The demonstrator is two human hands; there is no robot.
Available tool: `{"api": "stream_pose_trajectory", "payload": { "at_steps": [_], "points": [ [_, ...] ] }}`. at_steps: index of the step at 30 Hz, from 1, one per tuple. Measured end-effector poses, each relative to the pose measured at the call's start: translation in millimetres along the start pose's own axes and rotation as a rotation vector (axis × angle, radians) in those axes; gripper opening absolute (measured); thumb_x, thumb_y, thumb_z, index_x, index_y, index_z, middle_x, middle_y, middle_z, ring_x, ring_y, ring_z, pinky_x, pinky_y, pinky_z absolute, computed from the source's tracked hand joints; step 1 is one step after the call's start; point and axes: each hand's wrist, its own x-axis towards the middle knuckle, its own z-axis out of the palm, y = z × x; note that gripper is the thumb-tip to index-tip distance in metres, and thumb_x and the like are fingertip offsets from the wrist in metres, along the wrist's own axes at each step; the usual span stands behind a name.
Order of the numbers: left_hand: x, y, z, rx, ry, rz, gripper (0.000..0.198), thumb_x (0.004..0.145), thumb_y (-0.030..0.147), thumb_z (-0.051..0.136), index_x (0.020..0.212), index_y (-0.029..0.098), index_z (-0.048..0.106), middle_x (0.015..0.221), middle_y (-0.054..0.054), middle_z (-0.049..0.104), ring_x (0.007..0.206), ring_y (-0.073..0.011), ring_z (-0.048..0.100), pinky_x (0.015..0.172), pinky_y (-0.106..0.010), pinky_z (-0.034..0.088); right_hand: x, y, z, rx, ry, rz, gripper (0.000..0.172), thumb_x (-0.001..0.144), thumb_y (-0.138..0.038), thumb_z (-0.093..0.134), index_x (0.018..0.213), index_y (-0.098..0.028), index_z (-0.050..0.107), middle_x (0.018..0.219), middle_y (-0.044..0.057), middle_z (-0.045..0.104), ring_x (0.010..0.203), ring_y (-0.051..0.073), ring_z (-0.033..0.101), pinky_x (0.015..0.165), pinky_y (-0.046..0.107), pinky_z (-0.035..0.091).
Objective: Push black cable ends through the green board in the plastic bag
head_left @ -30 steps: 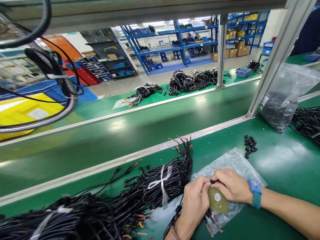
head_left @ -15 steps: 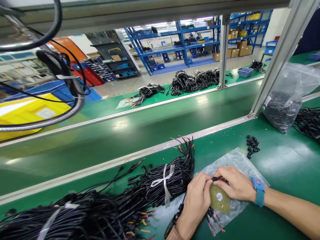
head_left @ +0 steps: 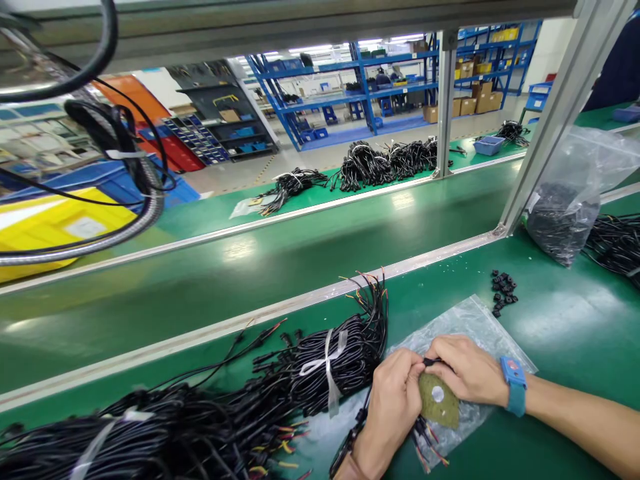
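Note:
My left hand (head_left: 393, 407) and my right hand (head_left: 463, 370) meet over a clear plastic bag (head_left: 473, 323) near the bench's front edge. Both are closed in a pinch on the end of a thin black cable (head_left: 431, 362) held between them. The cable runs down past my left wrist, where coloured wire ends (head_left: 427, 443) show. A round olive-green pad (head_left: 439, 400) with a white dot lies under my fingers. A blue wristband (head_left: 514, 387) sits on my right wrist.
Tied bundles of black cables (head_left: 320, 367) fill the bench to my left. Small black parts (head_left: 503, 290) lie beyond the bag, and a bagful of black parts (head_left: 563, 217) stands by an aluminium post (head_left: 545, 127). A green conveyor belt (head_left: 250, 267) runs across behind.
Both hands stay pinched on the cable end with only slight finger shifts. The view has wobbled a little.

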Motion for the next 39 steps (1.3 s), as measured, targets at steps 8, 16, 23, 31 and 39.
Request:
{"api": "stream_pose_trajectory", "payload": {
  "at_steps": [8, 16, 23, 31, 39],
  "points": [
    [3, 3, -2.3, -0.024, 0.011, -0.001, 0.025, 0.102, 0.018, 0.046, 0.079, 0.02, 0.056, 0.072, 0.0, 0.06, 0.067, -0.0148, 0.058, 0.063, -0.026, 0.041, 1, -4, -2, 0.012, 0.019, 0.006, 0.017, 0.104, -0.029, 0.044, 0.098, -0.019, 0.056, 0.087, 0.005, 0.065, 0.08, 0.021, 0.061, 0.071, 0.032, 0.044],
    [-2, 20, -18.1, 0.075, -0.018, 0.269, 0.022, 0.095, 0.016, 0.041, 0.076, 0.021, 0.052, 0.065, -0.003, 0.055, 0.06, -0.0167, 0.053, 0.059, -0.032, 0.038, 7, 13, -77, -0.464, 0.127, 0.322, 0.039, 0.109, -0.038, 0.032, 0.095, -0.018, 0.063, 0.083, 0.009, 0.068, 0.079, 0.024, 0.064, 0.072, 0.034, 0.045],
    [1, 22, -21.8, 0.464, 0.023, 0.397, 0.036, 0.093, 0.015, 0.051, 0.058, 0.021, 0.046, 0.055, -0.001, 0.048, 0.052, -0.0154, 0.045, 0.053, -0.036, 0.027, 0, 24, -101, -0.853, -0.183, 0.776, 0.019, 0.103, -0.031, 0.052, 0.095, -0.018, 0.064, 0.081, 0.011, 0.073, 0.074, 0.029, 0.072, 0.058, 0.03, 0.036],
    [6, 15, -9.6, 0.832, 0.03, 0.185, 0.021, 0.1, 0.014, 0.05, 0.082, 0.017, 0.061, 0.083, -0.007, 0.063, 0.078, -0.0224, 0.058, 0.068, -0.034, 0.047, -1, 17, -99, -0.797, -0.254, 0.805, 0.012, 0.103, -0.023, 0.051, 0.102, -0.018, 0.061, 0.087, 0.012, 0.074, 0.082, 0.033, 0.074, 0.056, 0.03, 0.029],
    [-3, 7, 12.5, 1.088, -0.006, -0.042, 0.02, 0.099, 0.016, 0.048, 0.095, 0.013, 0.066, 0.118, -0.021, 0.064, 0.091, -0.0289, 0.057, 0.074, -0.041, 0.055, -3, 10, -92, -0.839, -0.193, 0.715, 0.013, 0.103, -0.02, 0.047, 0.097, -0.019, 0.059, 0.08, 0.01, 0.072, 0.073, 0.03, 0.072, 0.053, 0.031, 0.026]
  ]
}}
